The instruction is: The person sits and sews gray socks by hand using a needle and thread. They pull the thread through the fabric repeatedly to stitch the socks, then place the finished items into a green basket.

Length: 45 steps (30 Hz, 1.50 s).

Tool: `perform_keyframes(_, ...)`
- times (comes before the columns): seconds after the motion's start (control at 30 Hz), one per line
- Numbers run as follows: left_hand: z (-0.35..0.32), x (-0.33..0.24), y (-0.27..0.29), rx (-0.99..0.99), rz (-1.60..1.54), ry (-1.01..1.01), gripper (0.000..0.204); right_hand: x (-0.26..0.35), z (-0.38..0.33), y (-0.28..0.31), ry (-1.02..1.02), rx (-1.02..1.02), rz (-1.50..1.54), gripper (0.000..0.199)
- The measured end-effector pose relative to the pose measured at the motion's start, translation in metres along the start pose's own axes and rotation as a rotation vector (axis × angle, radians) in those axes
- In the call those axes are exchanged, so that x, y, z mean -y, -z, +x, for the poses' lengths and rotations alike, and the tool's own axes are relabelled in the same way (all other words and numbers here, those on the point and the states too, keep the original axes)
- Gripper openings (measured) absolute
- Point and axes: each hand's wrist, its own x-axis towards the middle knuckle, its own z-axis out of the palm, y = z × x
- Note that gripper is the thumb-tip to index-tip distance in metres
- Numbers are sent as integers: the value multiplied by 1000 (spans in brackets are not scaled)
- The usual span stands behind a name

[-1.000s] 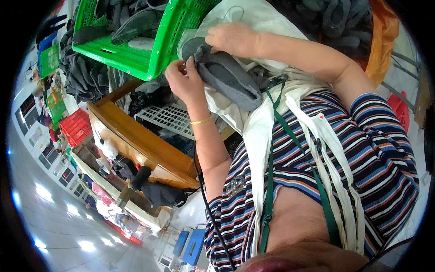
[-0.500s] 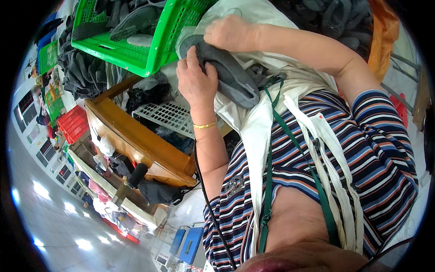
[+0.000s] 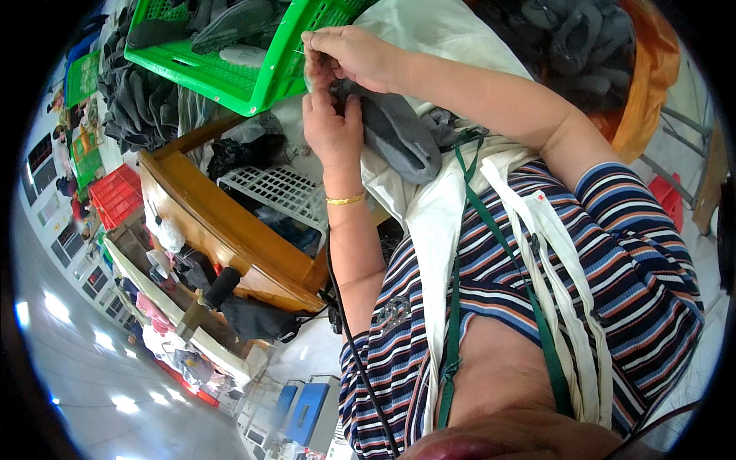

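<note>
A dark grey soft fabric slipper (image 3: 399, 138) lies over the pale cloth on my lap, its opening facing up. My left hand (image 3: 333, 126), with a gold bracelet at the wrist, is closed on the slipper's far end, thumb on the near side. Just beyond it, my right hand (image 3: 356, 57) is raised with its fingers pinched together, near the green crate's corner. A thin pale line shows by those fingertips, too fine to name. The slipper's far end is partly hidden by both hands.
A green plastic crate (image 3: 264, 80) holding grey slipper pieces stands at the far left. More dark grey pieces (image 3: 579, 46) fill an orange sack (image 3: 652, 77) at the far right. A wooden bench (image 3: 222, 222) and white perforated rack (image 3: 276, 192) are on the left.
My right hand has lifted off the slipper and moved left and away, toward the crate. My left hand keeps the slipper in nearly the same place, its fingers now more curled.
</note>
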Motion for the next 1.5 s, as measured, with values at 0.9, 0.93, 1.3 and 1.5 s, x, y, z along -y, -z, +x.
perform_keyframes(0.9,26,11,-31,371,395,-343,16,-5,-80,3,146,37,-145,29)
perform_keyframes(0.93,32,10,-29,390,356,-377,16,-2,-80,5,152,51,-156,29)
perform_keyframes(1.3,14,11,-58,458,389,-349,14,11,-79,61,420,-24,-606,28)
perform_keyframes(1.5,16,14,-41,229,-154,-233,24,44,-111,80,885,-33,-1351,15)
